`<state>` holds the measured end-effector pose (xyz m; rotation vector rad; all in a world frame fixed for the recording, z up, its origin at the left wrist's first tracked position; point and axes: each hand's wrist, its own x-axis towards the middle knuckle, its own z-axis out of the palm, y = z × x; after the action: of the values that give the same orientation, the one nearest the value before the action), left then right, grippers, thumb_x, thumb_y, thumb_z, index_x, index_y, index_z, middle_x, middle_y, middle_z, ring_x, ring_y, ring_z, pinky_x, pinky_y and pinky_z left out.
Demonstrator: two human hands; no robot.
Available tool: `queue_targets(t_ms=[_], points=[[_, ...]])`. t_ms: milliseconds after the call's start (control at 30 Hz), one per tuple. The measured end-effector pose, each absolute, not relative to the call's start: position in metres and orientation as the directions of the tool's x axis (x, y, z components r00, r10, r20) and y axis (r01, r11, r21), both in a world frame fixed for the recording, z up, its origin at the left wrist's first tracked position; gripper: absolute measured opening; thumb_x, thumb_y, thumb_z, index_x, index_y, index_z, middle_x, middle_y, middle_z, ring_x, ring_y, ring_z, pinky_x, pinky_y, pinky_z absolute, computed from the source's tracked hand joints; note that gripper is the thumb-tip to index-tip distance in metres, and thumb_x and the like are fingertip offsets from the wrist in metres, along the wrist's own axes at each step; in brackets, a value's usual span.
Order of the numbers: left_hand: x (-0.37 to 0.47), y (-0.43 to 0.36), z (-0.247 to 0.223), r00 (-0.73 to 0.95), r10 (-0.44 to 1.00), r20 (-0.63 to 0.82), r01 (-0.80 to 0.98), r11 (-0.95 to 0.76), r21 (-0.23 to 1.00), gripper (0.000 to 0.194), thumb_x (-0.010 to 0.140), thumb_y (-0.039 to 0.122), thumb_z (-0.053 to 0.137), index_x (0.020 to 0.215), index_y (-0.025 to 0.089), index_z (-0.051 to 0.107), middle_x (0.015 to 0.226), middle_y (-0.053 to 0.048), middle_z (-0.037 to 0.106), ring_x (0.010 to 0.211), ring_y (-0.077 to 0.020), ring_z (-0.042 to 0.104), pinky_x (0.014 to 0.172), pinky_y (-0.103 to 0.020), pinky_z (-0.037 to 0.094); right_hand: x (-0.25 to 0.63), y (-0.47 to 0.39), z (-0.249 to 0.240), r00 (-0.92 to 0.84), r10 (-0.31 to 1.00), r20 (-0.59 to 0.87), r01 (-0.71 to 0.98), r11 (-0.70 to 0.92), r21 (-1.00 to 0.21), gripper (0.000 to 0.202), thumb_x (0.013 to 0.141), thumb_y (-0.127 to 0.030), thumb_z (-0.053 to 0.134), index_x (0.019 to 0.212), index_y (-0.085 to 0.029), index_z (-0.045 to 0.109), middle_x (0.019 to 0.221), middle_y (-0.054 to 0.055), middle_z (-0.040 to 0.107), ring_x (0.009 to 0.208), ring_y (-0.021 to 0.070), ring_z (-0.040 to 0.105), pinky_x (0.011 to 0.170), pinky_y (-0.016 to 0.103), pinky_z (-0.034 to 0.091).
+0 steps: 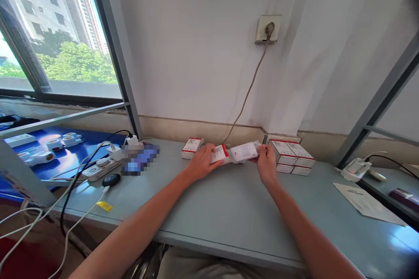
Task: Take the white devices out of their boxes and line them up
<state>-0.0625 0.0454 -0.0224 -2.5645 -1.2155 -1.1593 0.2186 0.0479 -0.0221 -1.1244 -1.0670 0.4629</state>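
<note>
My left hand [203, 161] is closed around a small white box with red edges [219, 154], near the back of the grey table. In my right hand [266, 161] is a white device in a clear plastic bag [245, 151], gripped by its right end. The bag's left end lies right beside the open-looking end of the box; whether they touch, I cannot tell. Behind my left hand stands another white and red box [192, 147]. A stack of several such boxes [293, 157] sits just right of my right hand.
At the left are a power strip [101, 169], a blurred-out phone-like object [140, 160], a black round puck [111, 180] and loose cables. A wall socket [268, 29] has a cord hanging down. On the right lie a paper sheet [368, 202] and a white adapter [356, 169]. Grey frame posts rise at both sides.
</note>
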Motion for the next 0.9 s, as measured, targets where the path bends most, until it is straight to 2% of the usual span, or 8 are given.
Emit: queue_targets(t_ms=[133,300,433,533,667,733,800,900], points=[[-0.06,0.05,-0.025,0.322,0.704,0.633,0.808,-0.553,0.204,0.027,0.106,0.046,0.062,0.115,0.022,0.053,0.124,-0.012,0.065,0.114,-0.0325,0.065,0.098,-0.051,0.055,0.233,0.061,-0.025,0.604,0.769,0.211,-0.07,0.315,-0.946,0.032,0.092,-0.058,0.056,0.097,-0.026,0.054,0.093,0.002,0.065,0.085,0.0216,0.066,0.065,0.036,0.064],[-0.056,0.044,-0.018,0.336,0.769,0.544,0.866,-0.479,0.143,0.015,0.103,0.031,0.06,0.114,0.021,0.057,0.124,-0.013,0.067,0.12,-0.0341,0.063,0.102,-0.051,0.054,0.245,0.067,-0.024,0.63,0.765,0.138,-0.146,0.291,-0.945,0.028,0.089,-0.053,0.057,0.093,-0.026,0.054,0.086,-0.001,0.063,0.077,0.018,0.063,0.058,0.029,0.059],[-0.065,0.038,-0.007,0.382,0.808,0.449,0.859,-0.49,0.151,0.03,0.096,0.025,0.06,0.126,0.02,0.061,0.136,-0.014,0.067,0.133,-0.0364,0.06,0.111,-0.053,0.051,0.243,0.068,-0.027,0.588,0.798,0.133,-0.13,0.255,-0.958,0.032,0.085,-0.056,0.061,0.088,-0.026,0.053,0.078,-0.002,0.06,0.071,0.018,0.061,0.052,0.026,0.053],[-0.077,0.035,0.001,0.456,0.814,0.361,0.825,-0.538,0.171,0.05,0.093,0.026,0.06,0.143,0.023,0.059,0.156,-0.011,0.059,0.152,-0.0364,0.048,0.124,-0.053,0.044,0.239,0.067,-0.029,0.54,0.831,0.132,-0.112,0.227,-0.968,0.033,0.082,-0.058,0.063,0.086,-0.026,0.054,0.075,-0.001,0.059,0.068,0.0179,0.06,0.05,0.026,0.05],[-0.091,0.035,0.006,0.557,0.81,0.184,0.797,-0.583,0.158,0.089,0.083,0.036,0.073,0.166,0.027,0.041,0.177,-0.009,0.036,0.166,-0.0418,0.024,0.13,-0.058,0.036,0.235,0.066,-0.03,0.501,0.857,0.122,-0.108,0.202,-0.973,0.036,0.08,-0.059,0.065,0.087,-0.025,0.056,0.074,-0.001,0.061,0.066,0.0181,0.06,0.051,0.027,0.049],[-0.093,0.037,0.004,0.574,0.806,0.143,0.796,-0.59,0.132,0.101,0.081,0.036,0.075,0.171,0.028,0.031,0.181,-0.01,0.028,0.168,-0.0436,0.017,0.129,-0.061,0.034,0.234,0.065,-0.03,0.5,0.858,0.118,-0.106,0.196,-0.975,0.037,0.079,-0.06,0.066,0.087,-0.025,0.057,0.074,-0.001,0.061,0.066,0.0183,0.06,0.051,0.028,0.049],[-0.092,0.04,0.0,0.561,0.81,0.17,0.808,-0.58,0.1,0.092,0.088,0.033,0.072,0.171,0.03,0.03,0.18,-0.01,0.028,0.168,-0.0418,0.017,0.129,-0.063,0.031,0.234,0.064,-0.029,0.501,0.857,0.118,-0.105,0.195,-0.975,0.035,0.078,-0.058,0.067,0.087,-0.025,0.058,0.074,-0.001,0.061,0.067,0.0183,0.06,0.052,0.028,0.05],[-0.092,0.047,-0.004,0.481,0.84,0.251,0.861,-0.507,0.049,0.07,0.098,0.035,0.07,0.162,0.033,0.043,0.176,-0.01,0.039,0.165,-0.0409,0.026,0.13,-0.067,0.025,0.234,0.062,-0.028,0.498,0.86,0.112,-0.12,0.196,-0.973,0.03,0.078,-0.053,0.066,0.087,-0.025,0.059,0.073,-0.002,0.06,0.067,0.0178,0.058,0.052,0.027,0.051]])
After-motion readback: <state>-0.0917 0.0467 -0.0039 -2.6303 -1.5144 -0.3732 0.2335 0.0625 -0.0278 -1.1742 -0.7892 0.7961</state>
